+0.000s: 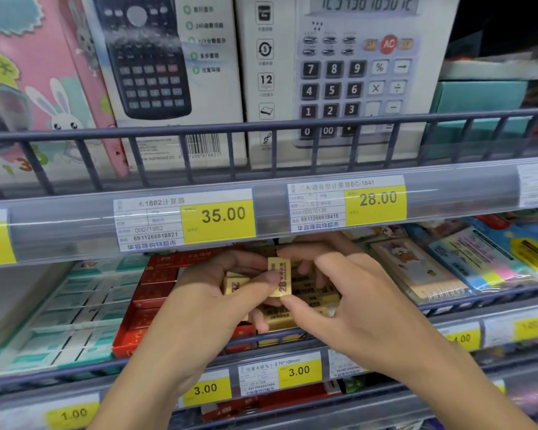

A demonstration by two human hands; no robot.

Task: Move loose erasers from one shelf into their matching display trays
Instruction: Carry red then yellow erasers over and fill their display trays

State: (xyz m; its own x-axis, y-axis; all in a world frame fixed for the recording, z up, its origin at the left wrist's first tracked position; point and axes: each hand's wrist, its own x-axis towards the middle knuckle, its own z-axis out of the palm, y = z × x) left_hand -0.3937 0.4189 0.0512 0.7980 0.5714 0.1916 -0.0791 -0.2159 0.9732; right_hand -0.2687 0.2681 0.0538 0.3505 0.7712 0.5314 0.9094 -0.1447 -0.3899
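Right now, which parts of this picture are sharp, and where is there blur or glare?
Head view: the yellow eraser and the 35.00 price tag read sharply; edges and corners blur and bend; glare streaks the black calculator box.

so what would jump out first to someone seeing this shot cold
Probably the two hands meeting mid-shelf: the left hand and right hand both pinch an upright yellow 2B eraser above more yellow erasers. Next, the bright yellow price tags, 35.00 and 28.00, on the rail above, under big calculator boxes.
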